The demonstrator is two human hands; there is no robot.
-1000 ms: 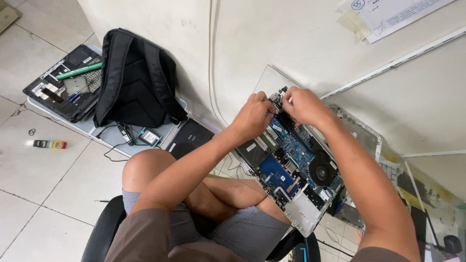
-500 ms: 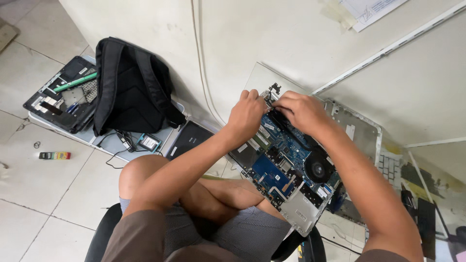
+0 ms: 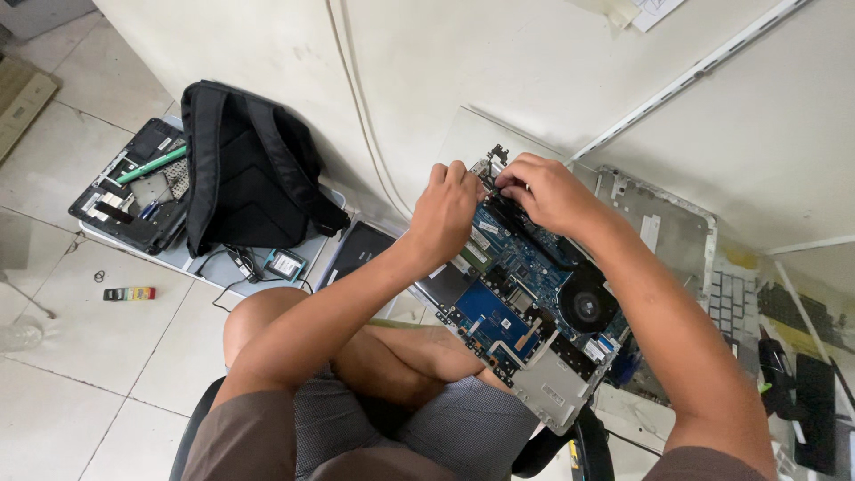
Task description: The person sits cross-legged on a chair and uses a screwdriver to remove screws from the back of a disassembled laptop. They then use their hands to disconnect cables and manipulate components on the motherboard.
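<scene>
Opened silver laptop base with its blue circuit board exposed (image 3: pixel 521 307): rests tilted across the seated person's lap, far edge toward the cream wall (image 3: pixel 499 62). A round black cooling fan (image 3: pixel 588 303) sits at the board's right side.

Left hand (image 3: pixel 448 209): fingers curled together, pressing down on the board's far left corner. Right hand (image 3: pixel 543 190): fingertips bunched on the black strip at the board's far edge; whether they pinch a part cannot be told.

Right of the laptop base: a detached silver metal cover panel (image 3: pixel 668 232) leaning at the wall, and a pale keyboard (image 3: pixel 735 303) beyond it.

Left of the laptop base, on the tiled floor (image 3: pixel 80 330): a black fabric backpack (image 3: pixel 245 165) lies over a grey tray. At the tray's far end a second dismantled dark laptop (image 3: pixel 134 191) carries a green pen-shaped tool (image 3: pixel 150 165). A small drive with a pale label (image 3: pixel 285 264) lies by the backpack's near edge.
</scene>
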